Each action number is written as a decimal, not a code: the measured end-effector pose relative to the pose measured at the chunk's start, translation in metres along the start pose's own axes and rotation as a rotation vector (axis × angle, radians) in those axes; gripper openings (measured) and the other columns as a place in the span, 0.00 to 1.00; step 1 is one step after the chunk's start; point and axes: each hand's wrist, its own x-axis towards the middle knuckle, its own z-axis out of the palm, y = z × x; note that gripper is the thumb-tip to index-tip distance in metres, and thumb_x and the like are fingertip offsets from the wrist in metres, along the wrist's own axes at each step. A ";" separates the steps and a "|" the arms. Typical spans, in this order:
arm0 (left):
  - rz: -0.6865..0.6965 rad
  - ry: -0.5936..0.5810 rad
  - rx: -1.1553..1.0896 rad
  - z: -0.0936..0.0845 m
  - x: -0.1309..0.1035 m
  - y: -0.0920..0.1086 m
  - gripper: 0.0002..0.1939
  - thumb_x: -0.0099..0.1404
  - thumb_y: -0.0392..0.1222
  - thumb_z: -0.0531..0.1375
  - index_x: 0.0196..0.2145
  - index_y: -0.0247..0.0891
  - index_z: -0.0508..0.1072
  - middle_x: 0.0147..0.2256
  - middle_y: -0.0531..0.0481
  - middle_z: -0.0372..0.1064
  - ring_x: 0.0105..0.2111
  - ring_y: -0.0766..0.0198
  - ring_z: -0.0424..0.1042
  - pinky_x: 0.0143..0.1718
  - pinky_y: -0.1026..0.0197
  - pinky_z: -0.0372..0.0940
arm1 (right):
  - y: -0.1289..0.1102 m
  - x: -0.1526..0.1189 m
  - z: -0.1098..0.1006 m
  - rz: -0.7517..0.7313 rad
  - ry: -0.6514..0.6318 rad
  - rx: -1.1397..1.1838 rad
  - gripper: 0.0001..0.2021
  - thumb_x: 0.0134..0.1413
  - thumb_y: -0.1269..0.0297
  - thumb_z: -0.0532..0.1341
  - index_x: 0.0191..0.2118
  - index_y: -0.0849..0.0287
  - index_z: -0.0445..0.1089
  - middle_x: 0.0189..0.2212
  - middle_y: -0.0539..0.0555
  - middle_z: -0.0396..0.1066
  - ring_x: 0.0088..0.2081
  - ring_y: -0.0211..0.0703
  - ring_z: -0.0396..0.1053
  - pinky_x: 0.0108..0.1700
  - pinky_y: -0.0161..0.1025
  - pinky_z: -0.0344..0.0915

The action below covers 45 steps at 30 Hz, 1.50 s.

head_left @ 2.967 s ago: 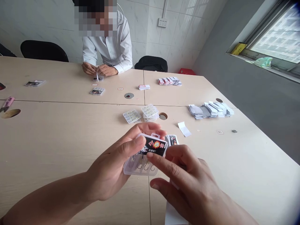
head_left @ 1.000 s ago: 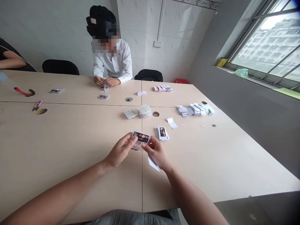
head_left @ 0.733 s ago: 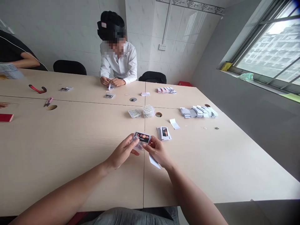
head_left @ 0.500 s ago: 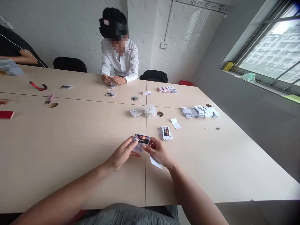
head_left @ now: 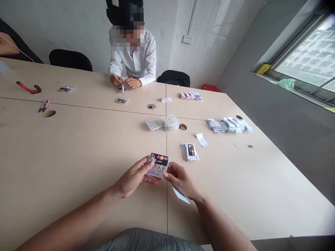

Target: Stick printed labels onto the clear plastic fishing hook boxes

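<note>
Over the pale wooden table point(head_left: 78, 146), at lower centre of the frame, my left hand point(head_left: 132, 177) and right hand point(head_left: 183, 181) pinch the small clear plastic box with a black label point(head_left: 157, 164) by its edges, and I judge this light grip could let it slip.

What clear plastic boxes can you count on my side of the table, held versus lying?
Held, black-labelled clear plastic box in left hand and right hand: 1
Single clear plastic box lying: 1
Stack of clear plastic boxes, number unclear: 1
Total: 3
</note>
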 end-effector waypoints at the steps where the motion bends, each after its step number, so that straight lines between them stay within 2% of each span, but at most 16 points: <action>1: -0.006 -0.014 0.001 -0.001 0.000 0.001 0.18 0.72 0.53 0.58 0.53 0.41 0.72 0.49 0.42 0.75 0.44 0.55 0.75 0.41 0.53 0.76 | 0.000 -0.001 0.001 0.005 -0.003 0.019 0.14 0.67 0.55 0.61 0.48 0.61 0.71 0.42 0.54 0.75 0.42 0.44 0.75 0.46 0.48 0.73; 5: -0.024 -0.093 0.018 -0.004 0.000 0.005 0.19 0.73 0.52 0.58 0.55 0.41 0.70 0.53 0.41 0.73 0.47 0.54 0.74 0.44 0.54 0.74 | -0.002 -0.003 0.003 0.043 -0.013 0.072 0.15 0.67 0.54 0.60 0.49 0.61 0.71 0.44 0.55 0.75 0.43 0.45 0.75 0.47 0.48 0.73; 10: -0.038 -0.203 0.071 -0.010 0.000 0.007 0.23 0.69 0.50 0.63 0.59 0.42 0.68 0.56 0.41 0.71 0.50 0.54 0.72 0.47 0.54 0.71 | -0.001 -0.003 -0.002 0.086 -0.025 0.134 0.15 0.66 0.53 0.61 0.47 0.61 0.72 0.41 0.54 0.75 0.39 0.43 0.74 0.43 0.45 0.73; 13: -0.025 -0.221 0.093 -0.013 0.001 0.009 0.24 0.69 0.49 0.64 0.60 0.43 0.67 0.57 0.42 0.69 0.51 0.55 0.70 0.47 0.57 0.69 | 0.000 -0.003 -0.001 0.106 -0.040 0.181 0.17 0.65 0.51 0.62 0.47 0.61 0.71 0.39 0.53 0.75 0.38 0.42 0.74 0.43 0.45 0.71; 17: -0.016 -0.221 0.091 -0.013 0.004 0.009 0.23 0.68 0.49 0.64 0.57 0.41 0.68 0.53 0.43 0.71 0.49 0.57 0.70 0.47 0.58 0.66 | -0.004 -0.003 0.001 0.128 -0.058 0.251 0.18 0.62 0.47 0.64 0.46 0.58 0.71 0.40 0.55 0.76 0.41 0.43 0.73 0.47 0.43 0.68; 20: -0.027 -0.222 0.081 -0.015 0.005 0.007 0.24 0.66 0.49 0.66 0.56 0.41 0.67 0.52 0.44 0.70 0.50 0.56 0.70 0.49 0.57 0.64 | -0.010 -0.005 0.000 0.154 -0.055 0.298 0.17 0.61 0.47 0.65 0.45 0.56 0.71 0.38 0.53 0.75 0.40 0.42 0.72 0.45 0.40 0.66; 22: -0.040 -0.215 0.073 -0.016 0.005 0.006 0.31 0.64 0.49 0.68 0.60 0.43 0.62 0.54 0.44 0.69 0.53 0.55 0.69 0.52 0.55 0.63 | -0.011 -0.005 -0.001 0.171 -0.050 0.323 0.17 0.61 0.48 0.66 0.45 0.56 0.72 0.35 0.51 0.74 0.38 0.40 0.71 0.44 0.38 0.66; 26: -0.093 -0.200 0.069 -0.018 0.002 0.005 0.47 0.63 0.47 0.69 0.69 0.51 0.44 0.61 0.43 0.64 0.58 0.55 0.66 0.56 0.53 0.62 | -0.009 -0.004 -0.002 0.197 -0.048 0.357 0.17 0.59 0.48 0.67 0.44 0.57 0.72 0.37 0.53 0.74 0.37 0.39 0.70 0.42 0.37 0.65; 29: -0.124 -0.191 0.079 -0.019 0.001 0.005 0.51 0.62 0.44 0.69 0.70 0.52 0.39 0.60 0.42 0.64 0.56 0.57 0.68 0.56 0.52 0.62 | -0.008 -0.002 -0.002 0.208 -0.037 0.363 0.17 0.58 0.48 0.67 0.42 0.57 0.72 0.37 0.53 0.74 0.37 0.40 0.70 0.41 0.37 0.66; 33: -0.136 -0.159 0.105 -0.018 0.002 0.002 0.51 0.63 0.40 0.68 0.71 0.52 0.37 0.54 0.44 0.70 0.48 0.59 0.71 0.52 0.52 0.64 | -0.011 0.000 -0.005 0.211 -0.005 0.361 0.18 0.57 0.46 0.68 0.41 0.56 0.72 0.35 0.52 0.74 0.38 0.42 0.71 0.43 0.39 0.67; 37: -0.120 -0.134 0.126 -0.015 0.004 0.000 0.47 0.64 0.36 0.65 0.70 0.51 0.41 0.51 0.47 0.72 0.49 0.60 0.71 0.53 0.54 0.63 | -0.011 -0.001 -0.006 0.202 0.018 0.351 0.18 0.58 0.46 0.67 0.42 0.56 0.72 0.38 0.53 0.75 0.40 0.42 0.71 0.45 0.40 0.66; 40: -0.106 -0.121 0.140 -0.014 0.005 0.001 0.43 0.65 0.38 0.65 0.68 0.49 0.44 0.51 0.46 0.72 0.50 0.59 0.71 0.53 0.54 0.63 | -0.010 -0.002 -0.006 0.184 0.030 0.327 0.19 0.59 0.46 0.66 0.42 0.58 0.72 0.39 0.53 0.74 0.39 0.40 0.70 0.44 0.40 0.65; 45: -0.080 -0.114 0.143 -0.014 0.002 0.003 0.42 0.64 0.43 0.67 0.67 0.48 0.47 0.51 0.45 0.73 0.51 0.57 0.72 0.52 0.55 0.64 | -0.015 -0.005 -0.005 0.157 0.035 0.291 0.18 0.62 0.48 0.64 0.40 0.61 0.70 0.33 0.49 0.71 0.32 0.38 0.68 0.38 0.39 0.65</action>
